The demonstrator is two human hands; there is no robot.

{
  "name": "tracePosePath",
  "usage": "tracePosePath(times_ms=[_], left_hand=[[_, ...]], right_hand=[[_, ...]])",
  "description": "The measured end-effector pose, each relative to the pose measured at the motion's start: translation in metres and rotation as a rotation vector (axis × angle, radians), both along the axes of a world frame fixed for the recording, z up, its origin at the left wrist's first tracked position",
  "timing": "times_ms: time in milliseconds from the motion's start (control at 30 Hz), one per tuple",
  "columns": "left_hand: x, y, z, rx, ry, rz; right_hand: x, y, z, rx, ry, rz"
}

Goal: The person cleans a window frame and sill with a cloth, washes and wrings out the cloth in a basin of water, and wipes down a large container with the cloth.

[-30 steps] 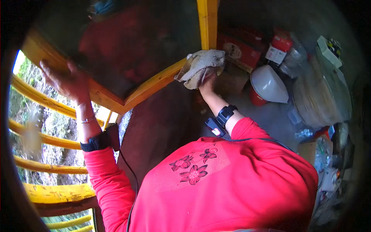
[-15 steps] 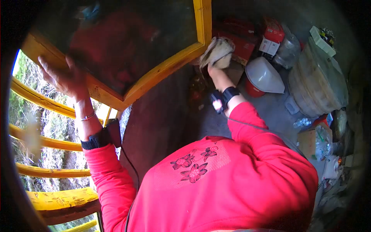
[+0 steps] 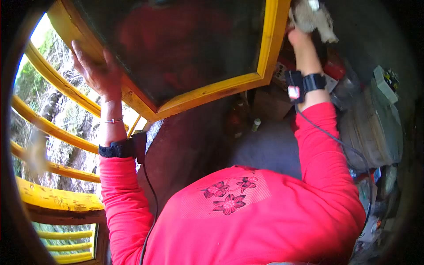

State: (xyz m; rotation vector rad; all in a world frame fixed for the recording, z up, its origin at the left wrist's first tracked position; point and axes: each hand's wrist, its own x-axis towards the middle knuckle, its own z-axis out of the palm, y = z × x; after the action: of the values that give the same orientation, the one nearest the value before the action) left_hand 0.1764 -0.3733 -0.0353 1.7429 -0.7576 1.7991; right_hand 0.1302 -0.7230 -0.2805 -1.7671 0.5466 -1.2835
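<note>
A yellow-framed window sash (image 3: 212,93) with dark glass (image 3: 190,48) stands tilted in front of me. My left hand (image 3: 99,73) grips its left side, fingers along the outer edge and thumb toward the glass. At the upper right, my right hand (image 3: 300,37) is closed on a crumpled, dirty white cloth (image 3: 313,20) beside the sash's right side. The fingers of that hand are partly hidden by the cloth. Faint red reflections show in the glass.
Curved yellow bars (image 3: 66,132) run along the left, with a bright rocky slope outside. A large round tub (image 3: 371,128) stands at right, holding a white tray (image 3: 385,84) on top. A small bottle (image 3: 256,124) is on the floor. Bags and boxes crowd the right edge.
My right hand has moved up and right with the cloth, along the sash's right side. The view has shifted, and the sash sits further right. My left hand stays on the frame.
</note>
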Motion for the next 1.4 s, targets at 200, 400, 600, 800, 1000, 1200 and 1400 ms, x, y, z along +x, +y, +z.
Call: tracePosePath(times_ms=[200, 400, 600, 800, 1000, 1200, 1400], left_hand=[[-0.001, -0.007, 0.003, -0.012, -0.018, 0.035], [0.006, 0.002, -0.001, 0.074, -0.076, 0.173], [0.003, 0.010, -0.013, 0.033, 0.155, 0.205], [-0.019, 0.004, -0.029, 0.024, 0.293, 0.170], [-0.052, -0.003, -0.059, -0.018, 0.383, 0.119], [-0.136, -0.009, -0.164, 0.113, 0.780, -0.053], [-0.197, 0.010, -0.200, 0.260, 1.210, -0.172]], right_hand=[[-0.008, -0.012, 0.016, -0.045, 0.043, 0.139], [-0.032, -0.016, 0.010, -0.091, 0.157, 0.333], [0.000, 0.091, 0.002, -0.155, 0.214, 0.839], [-0.014, 0.145, 0.024, -0.241, 0.205, 1.166], [-0.029, 0.194, 0.057, -0.365, 0.151, 1.474], [-0.055, 0.211, 0.083, -0.427, 0.101, 1.674], [-0.098, 0.181, 0.085, -0.454, 0.144, 1.736]])
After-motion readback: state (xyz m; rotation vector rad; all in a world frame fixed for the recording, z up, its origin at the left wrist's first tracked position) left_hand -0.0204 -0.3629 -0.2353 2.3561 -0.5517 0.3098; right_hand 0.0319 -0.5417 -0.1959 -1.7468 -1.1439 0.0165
